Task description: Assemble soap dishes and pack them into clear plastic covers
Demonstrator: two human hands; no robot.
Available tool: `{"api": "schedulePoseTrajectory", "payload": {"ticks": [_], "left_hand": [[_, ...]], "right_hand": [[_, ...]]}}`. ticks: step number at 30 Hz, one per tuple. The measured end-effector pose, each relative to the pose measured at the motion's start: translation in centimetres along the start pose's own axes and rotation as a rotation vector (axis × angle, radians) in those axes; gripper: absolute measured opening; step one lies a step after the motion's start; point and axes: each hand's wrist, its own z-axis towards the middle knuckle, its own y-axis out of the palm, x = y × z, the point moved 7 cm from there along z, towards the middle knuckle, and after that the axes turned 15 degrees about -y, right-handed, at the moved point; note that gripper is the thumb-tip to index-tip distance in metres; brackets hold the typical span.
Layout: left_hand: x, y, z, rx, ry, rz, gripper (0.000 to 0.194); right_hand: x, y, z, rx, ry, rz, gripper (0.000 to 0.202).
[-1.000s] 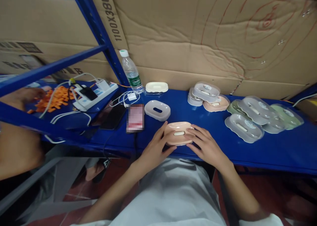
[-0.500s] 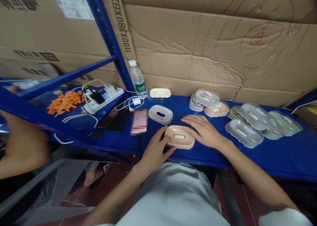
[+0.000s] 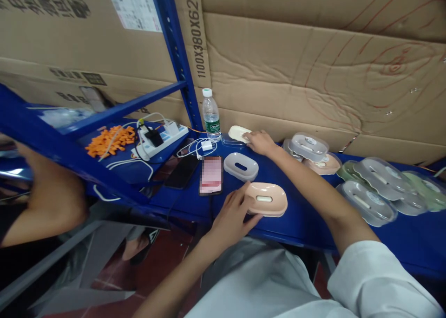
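My left hand point(image 3: 237, 211) grips the left side of a pink oval dish point(image 3: 275, 202) with a pale bar in its central slot, near the table's front edge. My right hand point(image 3: 260, 141) reaches to the back and has its fingers on the right end of a cream oval piece point(image 3: 238, 133), which rests over clear plastic beside the bottle. Whether those fingers grip it is hard to tell. Between the two hands lies a light grey-white oval dish point(image 3: 240, 166) with an open slot in its middle.
A water bottle point(image 3: 211, 116), phone point(image 3: 211, 175), charger cable and power strip point(image 3: 162, 144) stand left of the dishes. Covered dishes point(image 3: 367, 202) sit at right. Beyond the blue frame are orange pieces point(image 3: 110, 140) and another person's arm point(image 3: 52, 192).
My right hand has moved from beside the pink dish to the cream piece at the back. My left hand still holds the pink dish. The view has shifted a little.
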Motion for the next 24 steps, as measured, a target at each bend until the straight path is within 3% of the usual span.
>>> {"api": "schedulePoseTrajectory", "payload": {"ticks": [4, 9, 13, 18, 24], "left_hand": [[0.3, -0.1, 0.1, -0.009, 0.025, 0.001, 0.022], [0.5, -0.2, 0.2, 0.006, 0.018, -0.006, 0.023], [0.6, -0.1, 0.0, -0.001, 0.024, 0.023, 0.023], [0.4, 0.1, -0.2, 0.001, 0.021, 0.048, 0.028], [0.3, 0.1, -0.2, -0.007, 0.027, 0.041, 0.03]], "right_hand": [[0.7, 1.1, -3.0, -0.068, 0.087, -0.011, 0.044], [-0.2, 1.1, -5.1, -0.049, 0.107, -0.02, 0.058], [-0.5, 0.7, -1.9, 0.019, 0.063, 0.014, 0.062], [0.5, 1.9, 2.7, -0.016, 0.094, 0.12, 0.067], [2.3, 2.3, 3.7, -0.042, 0.146, 0.252, 0.071]]}}
